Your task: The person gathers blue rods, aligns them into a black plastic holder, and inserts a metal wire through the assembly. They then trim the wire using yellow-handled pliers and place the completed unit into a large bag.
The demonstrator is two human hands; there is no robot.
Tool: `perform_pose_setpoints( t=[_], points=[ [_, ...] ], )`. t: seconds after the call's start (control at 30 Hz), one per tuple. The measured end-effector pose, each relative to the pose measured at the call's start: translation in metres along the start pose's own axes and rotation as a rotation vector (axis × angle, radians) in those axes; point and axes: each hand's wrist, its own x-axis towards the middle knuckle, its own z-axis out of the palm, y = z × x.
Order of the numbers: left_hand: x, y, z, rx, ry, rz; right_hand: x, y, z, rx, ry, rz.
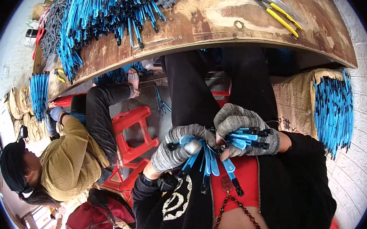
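Close to my chest, my left hand (173, 151) and my right hand (240, 120), both in grey knitted gloves, are closed around blue plastic sticks with black tips. The sticks in my left hand (213, 165) fan downward from my fingers. Others in my right hand (238, 142) spread sideways across the palm, and one hangs down below it. My fingertips nearly meet, and a thin strand, perhaps wire, shows between them. Fingers hide the exact grip and whether the two bunches are joined.
A wooden table (211, 29) ahead bears a large heap of blue sticks (100, 14), grey plastic parts (54, 36) and yellow-handled pliers (281, 20). A sack of sticks (334, 112) stands at right. A co-worker (73, 156) sits at left beside red stools (133, 133).
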Motion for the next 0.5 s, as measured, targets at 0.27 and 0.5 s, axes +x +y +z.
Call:
perform_pose_setpoints(
  t=[0.27, 0.5],
  points=[
    [0.028, 0.007, -0.005, -0.04, -0.027, -0.089, 0.008, 0.009, -0.018, 0.034, -0.049, 0.051],
    [0.032, 0.013, 0.0, 0.003, -0.023, -0.044, -0.01, 0.018, -0.017, 0.122, 0.191, 0.211]
  ],
)
